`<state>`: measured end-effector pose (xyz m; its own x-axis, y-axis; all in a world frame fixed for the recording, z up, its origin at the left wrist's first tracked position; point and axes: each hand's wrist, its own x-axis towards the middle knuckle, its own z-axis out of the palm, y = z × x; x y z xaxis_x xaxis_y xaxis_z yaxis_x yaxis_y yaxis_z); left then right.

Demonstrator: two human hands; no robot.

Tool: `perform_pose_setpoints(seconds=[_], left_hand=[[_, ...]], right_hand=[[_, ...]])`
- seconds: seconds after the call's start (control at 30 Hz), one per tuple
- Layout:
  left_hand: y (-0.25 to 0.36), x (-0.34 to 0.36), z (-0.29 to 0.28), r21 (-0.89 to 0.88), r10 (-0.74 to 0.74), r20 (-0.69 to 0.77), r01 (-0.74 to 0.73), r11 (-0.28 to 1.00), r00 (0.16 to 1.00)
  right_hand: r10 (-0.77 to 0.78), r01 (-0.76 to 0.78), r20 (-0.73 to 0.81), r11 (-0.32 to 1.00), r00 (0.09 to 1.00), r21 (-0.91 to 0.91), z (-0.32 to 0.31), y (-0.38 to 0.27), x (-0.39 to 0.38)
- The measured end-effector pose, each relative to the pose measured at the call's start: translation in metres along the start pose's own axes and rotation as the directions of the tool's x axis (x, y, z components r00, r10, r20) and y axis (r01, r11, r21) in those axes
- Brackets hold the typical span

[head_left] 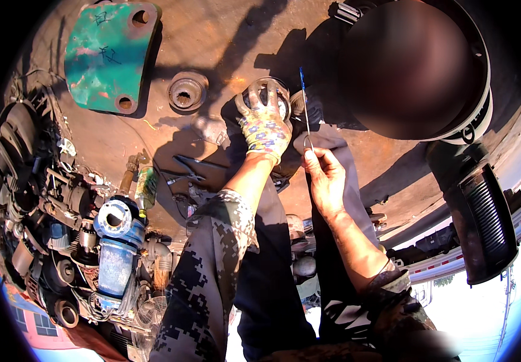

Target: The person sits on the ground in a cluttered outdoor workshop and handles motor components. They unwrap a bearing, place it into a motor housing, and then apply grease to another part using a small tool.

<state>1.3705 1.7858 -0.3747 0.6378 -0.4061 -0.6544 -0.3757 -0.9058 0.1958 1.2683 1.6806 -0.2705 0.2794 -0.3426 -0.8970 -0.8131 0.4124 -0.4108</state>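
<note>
My left hand (pixel 265 127), in a patterned work glove, lies over a round metal part (pixel 284 99) with a ring-shaped rim. Its fingers spread across the top and grip the part, hiding much of it. Bare and to the right, my right hand (pixel 325 178) pinches the lower end of a thin metal rod (pixel 305 105) between thumb and fingers. The rod points up and away from me and has a blue tip. Just beyond the rod, close to the round part, sits a dark ribbed piece (pixel 310 105), partly in shadow.
A green metal plate (pixel 106 60) with holes lies far left, beside a splined hub (pixel 187 92). Pliers (pixel 185 169) rest on the ground left of my legs. A blue pump (pixel 117 265) and scrap parts crowd the left. A large round object (pixel 480 117), mostly blurred, fills the upper right.
</note>
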Motion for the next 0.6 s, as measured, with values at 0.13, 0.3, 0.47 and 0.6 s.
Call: perform_pose_setpoints(seconds=[0.13, 0.3, 0.47, 0.6], left_hand=[[-0.002, 0.002, -0.013, -0.248, -0.11, 0.05, 0.119, 0.962, 0.993], [-0.015, -0.008, -0.028, -0.527, -0.171, 0.095, 0.195, 0.827, 0.981], [-0.071, -0.036, -0.007, -0.79, -0.201, -0.099, 0.046, 0.611, 0.975], [-0.083, -0.07, 0.011, -0.806, -0.363, -0.158, 0.092, 0.584, 0.918]], right_hand=[[-0.07, 0.072, 0.033, 0.995, 0.997, -0.063, -0.015, 0.001, 0.005], [-0.026, 0.029, 0.047, 0.998, 0.999, -0.056, -0.02, -0.005, 0.002], [-0.041, 0.043, 0.055, 0.999, 0.998, -0.024, -0.026, -0.015, -0.004], [-0.044, 0.046, 0.075, 0.999, 0.996, -0.029, -0.037, -0.011, -0.009]])
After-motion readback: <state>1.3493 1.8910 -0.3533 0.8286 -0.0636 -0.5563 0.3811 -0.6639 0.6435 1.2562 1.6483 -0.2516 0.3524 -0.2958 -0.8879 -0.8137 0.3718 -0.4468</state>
